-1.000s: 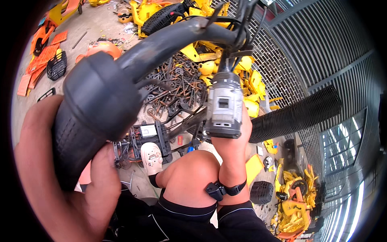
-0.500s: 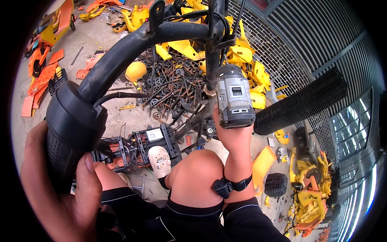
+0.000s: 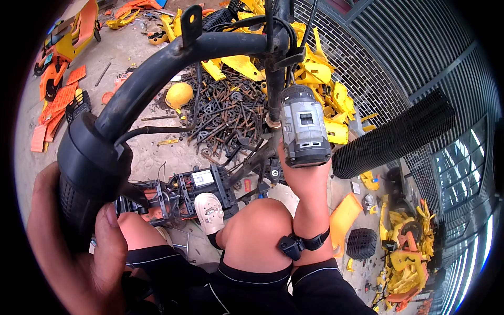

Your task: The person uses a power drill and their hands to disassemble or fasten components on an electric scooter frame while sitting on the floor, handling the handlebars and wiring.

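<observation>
My left hand [image 3: 86, 268] is wrapped round the black rubber grip [image 3: 79, 205] of a handlebar [image 3: 142, 79], its thumb along the near side. The bar curves up and away to the dark steering column [image 3: 274, 86], with cables running beside it. My right hand [image 3: 304, 176] holds a grey and black cordless power tool [image 3: 304, 126] close to the right side of the column. The tool's body hides most of my right fingers, and its working tip is out of sight. Below, the vehicle frame [image 3: 252, 160] runs down to a chassis [image 3: 202, 181] with exposed wiring by my shoe.
A heap of rusty metal parts [image 3: 226, 115] lies beyond the column, beside a yellow helmet-like shell [image 3: 179, 95]. Yellow plastic panels [image 3: 315, 73] are piled against the brick wall. More yellow scraps [image 3: 407, 262] and a black crate [image 3: 360, 243] are at right. Orange panels [image 3: 55, 107] lie far left.
The handlebar and its grip have shifted slightly left in the view, my left hand moving with them. The power tool stays almost in place beside the column, still in my right hand.
</observation>
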Available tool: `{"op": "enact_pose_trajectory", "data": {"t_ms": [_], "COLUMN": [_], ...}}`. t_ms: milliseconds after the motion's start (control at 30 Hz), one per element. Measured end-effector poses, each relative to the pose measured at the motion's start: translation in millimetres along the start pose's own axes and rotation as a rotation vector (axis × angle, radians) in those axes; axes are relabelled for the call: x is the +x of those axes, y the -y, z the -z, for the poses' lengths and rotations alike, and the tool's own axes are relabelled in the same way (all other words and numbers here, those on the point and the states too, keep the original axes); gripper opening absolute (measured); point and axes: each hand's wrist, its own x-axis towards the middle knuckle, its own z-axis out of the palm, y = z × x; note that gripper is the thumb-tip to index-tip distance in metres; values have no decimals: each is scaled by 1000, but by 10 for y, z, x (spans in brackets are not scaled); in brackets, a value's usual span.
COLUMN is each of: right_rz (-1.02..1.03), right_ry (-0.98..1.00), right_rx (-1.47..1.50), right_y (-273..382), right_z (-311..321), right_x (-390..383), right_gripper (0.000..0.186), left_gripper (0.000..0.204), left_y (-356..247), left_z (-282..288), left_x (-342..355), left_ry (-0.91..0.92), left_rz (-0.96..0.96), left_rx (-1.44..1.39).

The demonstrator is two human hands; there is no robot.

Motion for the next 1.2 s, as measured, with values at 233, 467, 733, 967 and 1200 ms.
{"op": "enact_pose_trajectory", "data": {"t_ms": [233, 467, 733, 967, 1200], "right_rz": [-9, 1, 18, 48, -60], "right_ry": [-9, -9, -16, -46, 14], "right_rx": [54, 30, 34, 45, 108], "right_y": [32, 21, 14, -4, 37], "right_z": [-10, 17, 3, 12, 64], "right_x": [43, 65, 69, 96, 187], "right_gripper": [41, 41, 40, 40, 43], "left_gripper": [55, 55, 55, 50, 47], "left_y": [-46, -57, -90, -184, -178], "left_z": [107, 97, 113, 109, 116], "left_x": [4, 31, 33, 60, 135], "left_ry": [63, 78, 75, 67, 59], "left_rz": [-27, -29, -49, -48, -126], "left_rx": [97, 97, 124, 188, 165]}}
